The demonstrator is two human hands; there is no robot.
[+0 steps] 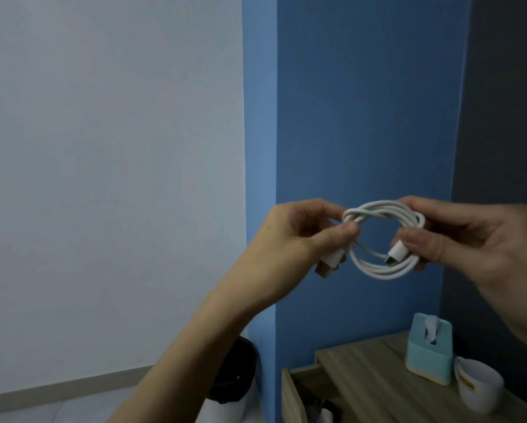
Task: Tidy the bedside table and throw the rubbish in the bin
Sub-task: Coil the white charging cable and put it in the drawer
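Both hands (298, 236) gripping coiled cable (384, 239), wooden bedside table (372, 380) below, blue wall (362, 102)

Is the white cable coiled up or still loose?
Coiled: the white cable forms a tight loop of several turns, held between left hand and right hand.

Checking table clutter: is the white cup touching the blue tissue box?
Touching, apparently: in the head view the white cup's rim meets the blue tissue box's lower right corner.
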